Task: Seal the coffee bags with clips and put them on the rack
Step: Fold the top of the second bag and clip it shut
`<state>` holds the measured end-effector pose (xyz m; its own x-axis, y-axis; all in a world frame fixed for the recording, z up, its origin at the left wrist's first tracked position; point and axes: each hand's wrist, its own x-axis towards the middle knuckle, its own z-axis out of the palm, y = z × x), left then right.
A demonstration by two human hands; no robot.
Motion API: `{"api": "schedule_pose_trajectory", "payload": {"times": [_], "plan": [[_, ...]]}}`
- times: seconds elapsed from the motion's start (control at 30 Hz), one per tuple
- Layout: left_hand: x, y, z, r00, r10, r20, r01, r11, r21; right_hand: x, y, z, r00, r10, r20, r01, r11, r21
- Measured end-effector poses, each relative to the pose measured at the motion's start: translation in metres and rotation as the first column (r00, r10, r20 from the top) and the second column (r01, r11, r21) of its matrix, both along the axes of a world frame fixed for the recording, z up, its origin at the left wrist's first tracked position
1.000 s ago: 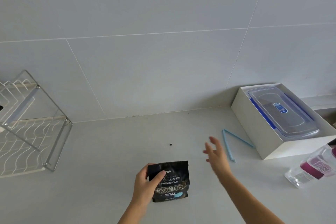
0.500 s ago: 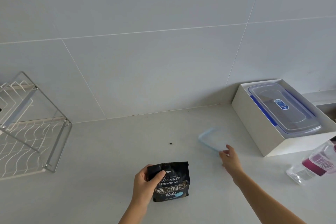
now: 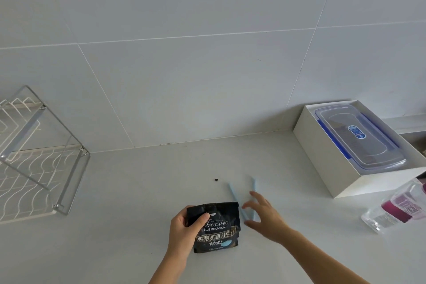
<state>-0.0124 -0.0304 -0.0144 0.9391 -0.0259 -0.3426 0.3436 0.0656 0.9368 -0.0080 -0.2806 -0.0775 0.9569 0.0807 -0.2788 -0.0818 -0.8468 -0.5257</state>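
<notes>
A black coffee bag (image 3: 219, 230) stands on the white counter with its top folded down. My left hand (image 3: 184, 230) grips its left side, thumb across the front. Just right of the bag is a light blue clip (image 3: 235, 196), spread open in a V whose arms point away from me. My right hand (image 3: 265, 217) has the clip's joined end between thumb and fingers, the fingers loosely spread. The wire rack (image 3: 69, 168) stands at the far left against the wall; no bag shows on the part of it in view.
A white box (image 3: 327, 168) holding a clear lidded container (image 3: 359, 138) sits at the right by the wall. A clear plastic bottle (image 3: 396, 210) with a purple label lies at the right edge. A small dark speck (image 3: 216, 179) lies on the counter behind the bag.
My right hand reached out to the clip by the white box, took it, and brought it left and nearer, next to the bag. The left hand and bag stayed put.
</notes>
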Motion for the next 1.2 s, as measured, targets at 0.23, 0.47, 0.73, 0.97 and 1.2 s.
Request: {"api": "schedule_pose_trajectory", "payload": {"times": [0.23, 0.47, 0.73, 0.97, 1.2], "plan": [[-0.005, 0.000, -0.002, 1.000, 0.007, -0.007, -0.007, 1.000, -0.011, -0.002, 0.022, 0.000, 0.986, -0.005, 0.164, 0.030, 0.989, -0.147], [-0.016, -0.004, -0.014, 0.998, 0.021, -0.055, -0.020, 1.000, 0.018, -0.014, -0.015, 0.001, 0.973, -0.178, 0.146, 0.203, 0.962, -0.183], [-0.021, -0.001, -0.013, 0.997, -0.066, -0.038, 0.068, 0.997, 0.044, -0.005, -0.024, 0.022, 0.889, -0.457, -0.004, 0.430, 0.834, 0.347], [-0.010, -0.002, -0.008, 0.996, -0.010, 0.088, 0.002, 0.996, 0.086, -0.005, -0.017, 0.081, 0.963, -0.243, 0.112, 0.179, 0.895, 0.409], [-0.007, -0.001, -0.008, 0.997, -0.002, 0.080, -0.004, 0.997, 0.076, -0.019, -0.006, 0.109, 0.979, 0.015, 0.203, -0.057, 0.978, 0.199]]}}
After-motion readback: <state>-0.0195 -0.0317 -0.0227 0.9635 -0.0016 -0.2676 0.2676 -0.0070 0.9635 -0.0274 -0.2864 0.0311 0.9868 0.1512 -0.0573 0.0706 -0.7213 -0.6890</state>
